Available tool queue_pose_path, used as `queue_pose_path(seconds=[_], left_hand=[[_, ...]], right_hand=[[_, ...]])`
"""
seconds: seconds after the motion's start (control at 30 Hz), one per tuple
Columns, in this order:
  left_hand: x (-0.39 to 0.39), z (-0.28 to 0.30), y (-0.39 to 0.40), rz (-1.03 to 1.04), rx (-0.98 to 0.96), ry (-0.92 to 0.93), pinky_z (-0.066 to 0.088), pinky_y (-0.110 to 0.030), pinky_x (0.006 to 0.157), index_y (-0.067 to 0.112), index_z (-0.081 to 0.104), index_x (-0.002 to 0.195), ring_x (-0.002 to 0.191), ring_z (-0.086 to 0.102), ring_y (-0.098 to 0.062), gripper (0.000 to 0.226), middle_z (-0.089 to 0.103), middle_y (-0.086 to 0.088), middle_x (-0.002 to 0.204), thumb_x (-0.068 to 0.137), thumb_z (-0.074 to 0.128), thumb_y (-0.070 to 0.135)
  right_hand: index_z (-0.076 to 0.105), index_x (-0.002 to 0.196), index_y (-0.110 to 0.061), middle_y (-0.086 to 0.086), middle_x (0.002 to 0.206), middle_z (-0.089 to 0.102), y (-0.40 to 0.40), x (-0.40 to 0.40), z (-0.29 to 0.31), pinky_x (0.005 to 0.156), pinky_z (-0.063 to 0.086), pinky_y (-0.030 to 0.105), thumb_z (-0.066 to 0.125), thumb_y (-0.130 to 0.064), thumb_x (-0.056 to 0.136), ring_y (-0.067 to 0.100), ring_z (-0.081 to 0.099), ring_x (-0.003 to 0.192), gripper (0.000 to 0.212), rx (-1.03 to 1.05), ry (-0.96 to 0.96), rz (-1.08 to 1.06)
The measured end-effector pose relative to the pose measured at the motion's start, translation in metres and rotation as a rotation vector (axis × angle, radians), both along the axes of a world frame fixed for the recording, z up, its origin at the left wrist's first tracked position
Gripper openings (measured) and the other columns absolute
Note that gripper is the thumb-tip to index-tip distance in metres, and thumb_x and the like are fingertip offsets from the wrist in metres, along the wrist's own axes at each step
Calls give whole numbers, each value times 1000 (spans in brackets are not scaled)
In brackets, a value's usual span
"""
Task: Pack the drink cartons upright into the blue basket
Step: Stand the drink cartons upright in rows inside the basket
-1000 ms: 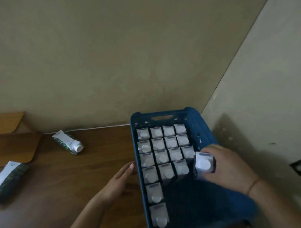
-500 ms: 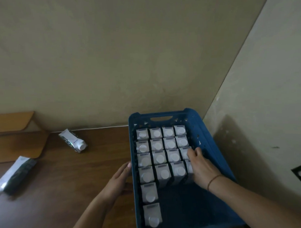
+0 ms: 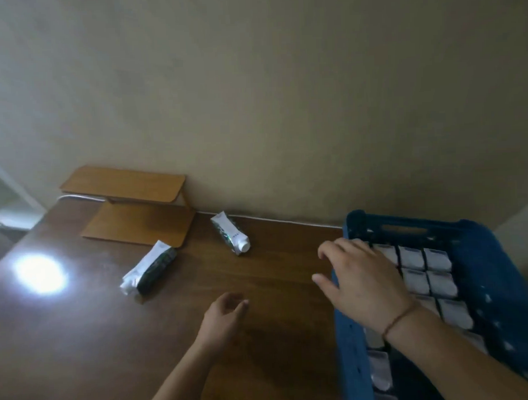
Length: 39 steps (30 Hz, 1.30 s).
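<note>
The blue basket (image 3: 499,275) stands at the right on the brown table, filled with several upright white-topped cartons (image 3: 437,261). My right hand (image 3: 361,281) hovers over the basket's left rim, fingers spread, holding nothing. My left hand (image 3: 223,319) floats above the table to the left of the basket, fingers loosely curled and empty. Two cartons lie on their sides on the table: one near the wall (image 3: 232,236), cap toward me, and one further left (image 3: 150,268).
A folded wooden stand (image 3: 131,210) sits against the wall at the back left. A bright light reflection (image 3: 39,273) glares on the table's left side. The beige wall runs along the table's far edge, with a white cable along it.
The view has swung left. My right hand left the carton it set in the basket and moved left over the basket's rim. My left hand came off the basket's side.
</note>
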<state>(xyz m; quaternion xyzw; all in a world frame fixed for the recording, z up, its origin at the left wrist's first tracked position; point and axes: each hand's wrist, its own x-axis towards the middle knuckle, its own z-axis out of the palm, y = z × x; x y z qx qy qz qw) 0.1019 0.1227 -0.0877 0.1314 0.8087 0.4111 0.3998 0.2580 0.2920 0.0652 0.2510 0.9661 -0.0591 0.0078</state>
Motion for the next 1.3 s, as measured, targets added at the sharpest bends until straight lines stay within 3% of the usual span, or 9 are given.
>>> queue_pose_path(seconds=[0.17,0.33,0.43,0.6,0.83,0.97,1.1,1.2,1.3], left_hand=[[-53,-10,-30,35,-12,72,54,-19,69,27,57,123,92,63,-4,27,61,10,109,97,60,35],[-98,-19,-52,49,-49,157,57,-34,89,33,58,117,97,63,-5,23,66,8,110,94,63,35],[-119,-27,-65,66,-50,200,56,-30,88,30,59,121,98,62,-5,29,67,9,112,93,64,34],[-138,-37,-79,113,-32,235,54,-33,95,28,58,128,106,63,-9,39,67,10,119,91,67,35],[-130,-25,-55,173,175,233,50,-40,102,34,38,144,119,53,-12,79,46,15,140,78,81,39],[-102,-10,-25,-105,269,49,50,-35,104,38,35,146,124,52,-4,90,42,18,146,70,83,51],[-60,13,-3,-314,376,-39,59,-25,74,21,60,122,94,71,-10,50,71,-1,110,78,84,23],[-22,31,8,-312,490,-30,62,-36,76,20,64,120,92,74,-20,54,74,-3,108,72,88,25],[20,50,28,-386,589,-11,62,-44,80,21,65,120,95,73,-22,58,74,-2,110,69,89,32]], right_hand=[[41,129,-27,-1,119,57,-16,-127,-55,82,54,39,59,-49,86,19,58,104,52,-207,-237,-42],[29,140,-18,8,138,42,-6,-217,-125,88,49,41,66,-49,82,31,53,120,76,-312,-234,-253],[28,142,-16,9,139,41,-6,-244,-157,87,49,40,66,-55,80,29,52,121,82,-309,-248,-310],[43,127,-16,7,126,55,-4,-257,-174,69,47,33,63,-48,84,27,60,107,58,-164,-221,-274],[36,136,-31,0,135,34,1,-219,-111,80,53,41,61,-6,84,28,54,109,62,-45,-291,249],[38,131,-35,-4,140,22,-16,-166,-71,85,52,33,63,1,82,19,43,116,65,-79,-217,464],[34,132,-40,-14,143,16,-12,-100,-46,90,52,28,63,-5,80,9,37,123,69,-268,-24,410],[24,139,-47,-24,137,25,-1,-44,-25,86,54,23,70,-21,80,0,47,115,79,-608,165,180],[38,132,-51,-29,123,46,7,13,-9,84,50,18,75,-42,76,-6,52,110,68,-585,316,63]])
